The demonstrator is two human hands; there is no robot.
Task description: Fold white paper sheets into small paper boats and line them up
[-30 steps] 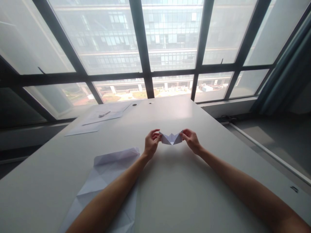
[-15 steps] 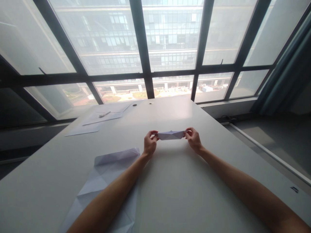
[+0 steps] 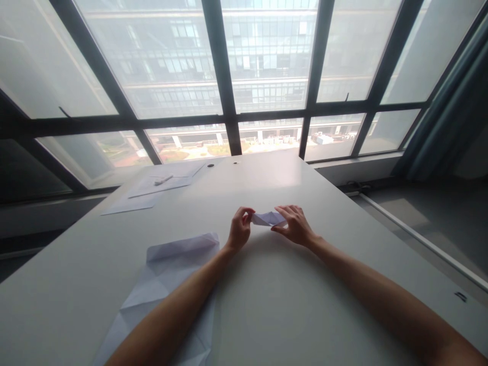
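Note:
A small folded paper boat is held up over the white table, its pointed peak showing in the middle. Its left tip is pinched between the thumb and fingers of my left hand. My right hand grips the boat's right part, fingers along the far side and thumb at the near lower edge, covering that end. Under my left forearm lies a large creased sheet of paper, partly hidden by the arm.
On the table, flat paper sheets lie at the far left with a white pen-like object on top. Tall windows stand behind the far edge. A blue curtain hangs at the right.
My right hand has shifted left from the boat's right tip to farther along its side. The boat now sits slightly lower and looks tilted, more of it covered by fingers.

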